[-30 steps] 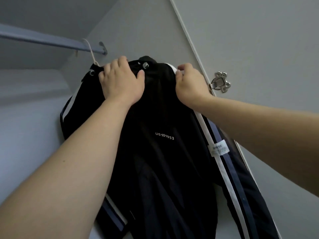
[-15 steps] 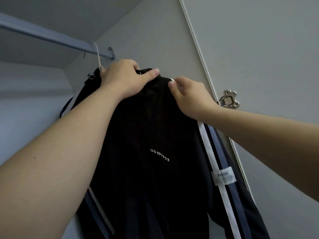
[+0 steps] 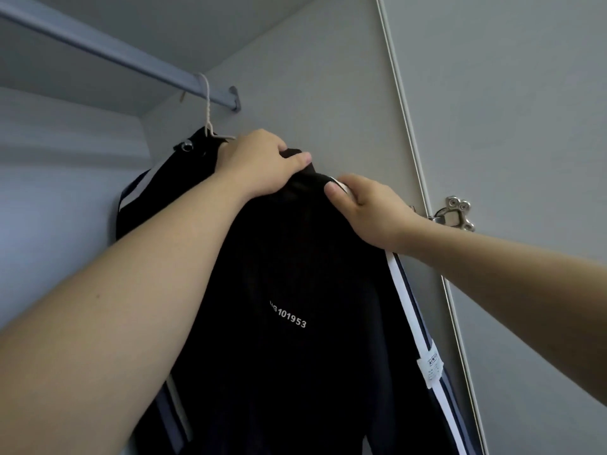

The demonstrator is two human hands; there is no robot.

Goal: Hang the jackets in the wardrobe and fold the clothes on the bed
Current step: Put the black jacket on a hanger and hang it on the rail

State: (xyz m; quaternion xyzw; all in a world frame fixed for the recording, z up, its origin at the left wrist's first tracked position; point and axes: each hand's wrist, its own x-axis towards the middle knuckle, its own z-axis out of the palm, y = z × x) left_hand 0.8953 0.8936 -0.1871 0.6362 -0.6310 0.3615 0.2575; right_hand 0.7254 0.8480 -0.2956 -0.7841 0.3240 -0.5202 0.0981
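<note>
Fingers [image 3: 297, 158] of the left hand [image 3: 256, 165] curl over the collar of the black jacket [image 3: 295, 274] and grip it; the right hand [image 3: 371, 211] pinches the shoulder just beside, thumb on the cloth. Jacket hangs on a white hanger [image 3: 207, 106] hooked over the wardrobe rail [image 3: 115, 54], near the rail's right end. Metal hinge [image 3: 455, 213] sits on the door [image 3: 509, 126] past the right wrist.

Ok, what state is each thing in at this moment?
black jacket, hung on the hanger, gripped at the top.
hanger, hook over the rail.
left hand, grips the jacket's top near the hook.
right hand, pinches the jacket's shoulder.
wardrobe door, open, hinge showing.
</note>
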